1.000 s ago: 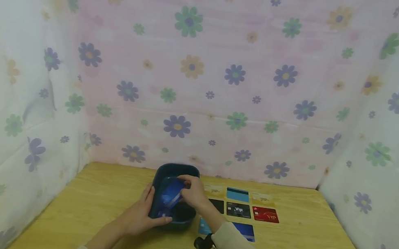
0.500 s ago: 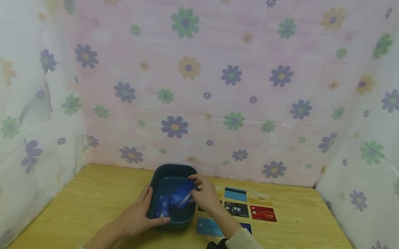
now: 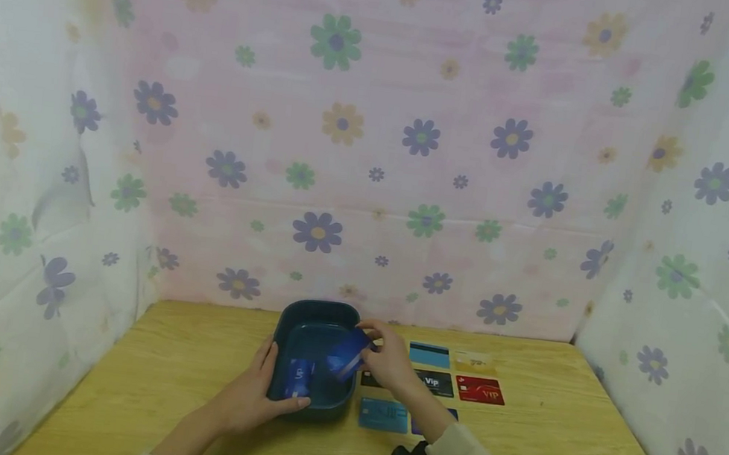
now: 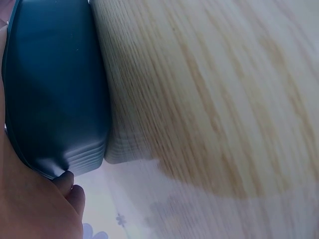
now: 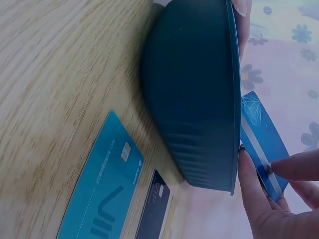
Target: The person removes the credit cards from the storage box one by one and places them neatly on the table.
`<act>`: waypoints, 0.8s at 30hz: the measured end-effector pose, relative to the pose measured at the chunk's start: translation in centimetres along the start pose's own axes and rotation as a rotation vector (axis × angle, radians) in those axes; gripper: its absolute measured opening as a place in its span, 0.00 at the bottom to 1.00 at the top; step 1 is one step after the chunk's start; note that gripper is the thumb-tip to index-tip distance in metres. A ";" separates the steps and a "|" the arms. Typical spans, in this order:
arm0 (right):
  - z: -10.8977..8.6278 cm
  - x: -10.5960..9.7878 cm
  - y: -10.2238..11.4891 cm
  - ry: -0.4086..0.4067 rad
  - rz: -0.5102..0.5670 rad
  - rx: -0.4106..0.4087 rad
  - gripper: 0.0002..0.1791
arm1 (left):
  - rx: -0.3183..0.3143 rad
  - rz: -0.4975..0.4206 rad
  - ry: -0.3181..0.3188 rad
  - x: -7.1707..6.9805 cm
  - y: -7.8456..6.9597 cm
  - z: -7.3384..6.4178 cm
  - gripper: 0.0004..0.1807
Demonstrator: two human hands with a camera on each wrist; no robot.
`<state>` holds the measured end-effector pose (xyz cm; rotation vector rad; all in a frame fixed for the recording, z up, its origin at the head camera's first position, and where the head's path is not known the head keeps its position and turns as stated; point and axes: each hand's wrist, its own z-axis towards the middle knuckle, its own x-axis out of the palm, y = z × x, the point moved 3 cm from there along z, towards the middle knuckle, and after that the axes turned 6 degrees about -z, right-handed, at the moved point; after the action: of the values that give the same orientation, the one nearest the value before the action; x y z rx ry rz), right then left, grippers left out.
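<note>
A dark teal plastic basin (image 3: 319, 315) stands on the wooden table. My left hand (image 3: 255, 388) grips its left side, thumb over the front rim and fingers along the outside; the left wrist view has these fingertips at the basin's corner. Above the basin's right part, my right hand (image 3: 390, 360) pinches a blue card (image 3: 348, 353) by one end between thumb and fingers. The right wrist view shows this tilted card, with a pale stripe, beside the rim. Another blue VIP card (image 3: 299, 376) lies in the basin at the left front.
Right of the basin, cards lie in rows: a light blue card (image 3: 383, 415), a partly hidden dark blue card (image 3: 444, 420), a black VIP card (image 3: 437, 384), a red VIP card (image 3: 481, 390), a striped blue card (image 3: 429, 354) and a gold card (image 3: 475, 362). Flowered cloth surrounds the table.
My right hand has moved right with the blue card, from over the basin's middle to its right rim, uncovering the VIP card inside. My left hand keeps its grip on the basin.
</note>
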<state>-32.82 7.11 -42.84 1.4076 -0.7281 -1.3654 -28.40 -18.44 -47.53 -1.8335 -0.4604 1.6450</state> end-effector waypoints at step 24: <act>-1.6 -3.5 -2.4 0.082 -0.043 0.015 0.21 | 0.010 -0.007 -0.005 0.0 -0.1 0.0 0.72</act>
<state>-32.43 11.53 -44.06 1.4897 -0.6594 -1.3295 -28.36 -18.41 -47.49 -1.8190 -0.4595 1.6443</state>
